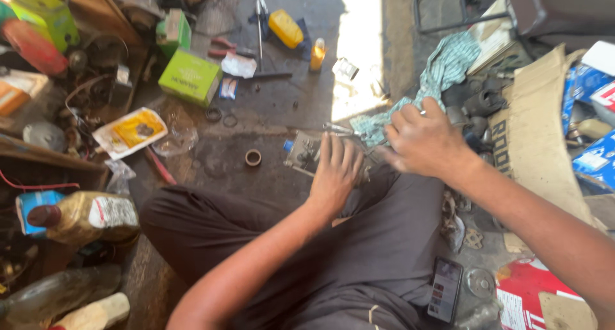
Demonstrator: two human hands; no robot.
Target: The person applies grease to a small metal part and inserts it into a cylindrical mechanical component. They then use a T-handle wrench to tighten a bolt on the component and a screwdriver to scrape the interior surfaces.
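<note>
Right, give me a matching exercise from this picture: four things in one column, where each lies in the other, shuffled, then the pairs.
Things
1. green box
2. phone
3. checked cloth
4. metal part

Places
A. under the left hand, in front of the person's lap
B. on the floor beside the right leg, screen lit
C. upper left, near the red-handled pliers
D. stretching up and away from the right hand

Pairs: 1-C, 2-B, 3-D, 4-A
</note>
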